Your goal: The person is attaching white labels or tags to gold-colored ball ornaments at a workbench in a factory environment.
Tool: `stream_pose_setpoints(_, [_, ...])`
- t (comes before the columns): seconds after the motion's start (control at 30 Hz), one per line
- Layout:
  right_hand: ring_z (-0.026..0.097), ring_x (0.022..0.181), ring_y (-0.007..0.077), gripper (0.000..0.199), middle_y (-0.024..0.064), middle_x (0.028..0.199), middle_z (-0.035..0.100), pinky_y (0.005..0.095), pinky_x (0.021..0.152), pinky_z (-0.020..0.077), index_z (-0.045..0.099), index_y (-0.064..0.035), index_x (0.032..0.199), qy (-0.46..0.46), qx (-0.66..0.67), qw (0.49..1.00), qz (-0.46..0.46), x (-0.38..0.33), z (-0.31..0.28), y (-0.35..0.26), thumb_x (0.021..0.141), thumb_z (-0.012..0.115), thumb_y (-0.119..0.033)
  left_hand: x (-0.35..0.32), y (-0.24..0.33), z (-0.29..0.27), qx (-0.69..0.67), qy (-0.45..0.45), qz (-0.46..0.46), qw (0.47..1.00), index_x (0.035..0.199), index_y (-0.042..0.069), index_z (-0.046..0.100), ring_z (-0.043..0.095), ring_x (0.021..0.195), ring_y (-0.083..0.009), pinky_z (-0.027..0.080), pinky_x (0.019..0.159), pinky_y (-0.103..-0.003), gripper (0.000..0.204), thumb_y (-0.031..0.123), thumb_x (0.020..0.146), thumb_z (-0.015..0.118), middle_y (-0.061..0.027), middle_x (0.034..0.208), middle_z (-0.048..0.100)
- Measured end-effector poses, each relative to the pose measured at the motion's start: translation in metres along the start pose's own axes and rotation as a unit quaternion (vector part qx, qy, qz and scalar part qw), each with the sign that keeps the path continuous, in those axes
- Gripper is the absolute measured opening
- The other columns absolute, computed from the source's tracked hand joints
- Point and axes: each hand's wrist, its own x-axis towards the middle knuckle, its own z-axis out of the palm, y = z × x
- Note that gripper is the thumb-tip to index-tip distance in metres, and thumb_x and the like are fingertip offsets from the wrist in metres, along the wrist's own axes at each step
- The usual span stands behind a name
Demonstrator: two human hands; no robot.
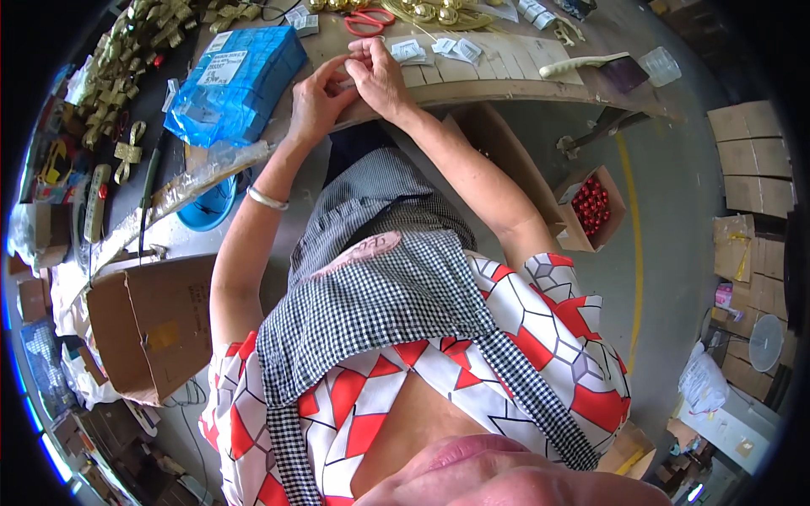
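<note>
Over the table's front edge my left hand (320,98) and my right hand (380,80) come together, their fingertips meeting. Both are closed, thumbs and fingers pinched. Whatever lies between them is too small or hidden to make out. Left of my hands lies a blue plastic-wrapped package (240,78) with a white label. Just beyond them rest red-handled scissors (368,20). Small white printed tags (456,48) are scattered to the right of my right hand.
Gold bows (126,63) pile up at far left, gold balls (426,12) at the back. A dark brush with a pale handle (580,65) lies right. Below the table stand a box of red balls (591,207), a blue bucket (207,208) and a cardboard box (152,325).
</note>
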Motion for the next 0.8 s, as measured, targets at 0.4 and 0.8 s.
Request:
stream_pose_setpoints(0.4, [0.060,0.075,0.0132,0.021,0.0062,0.085,0.062,0.0272,0.066,0.0504,0.056,0.0002,0.100,-0.107,0.067,0.991,0.040,-0.008,-0.034,-0.035,0.089,0.060,-0.018,-0.012,0.037,-0.006,-0.014,-0.015,-0.017,1.000,0.120,0.007,0.057,0.053,0.058,-0.0096,0.047,0.057,-0.024,0.054,0.004,0.069,0.073,-0.0033,0.072,0.059])
stream_pose_setpoints(0.8, [0.059,0.096,0.0238,0.040,0.0113,0.106,0.059,0.0344,0.086,0.0477,0.058,-0.0067,0.113,-0.374,-0.379,0.842,-0.088,0.069,-0.136,-0.047,0.085,0.064,-0.034,-0.019,0.056,-0.007,-0.007,-0.075,-0.009,0.997,0.094,0.002,0.068,0.056,0.061,-0.0164,0.047,0.059,-0.028,0.021,0.007,0.074,0.070,-0.0085,0.077,0.060])
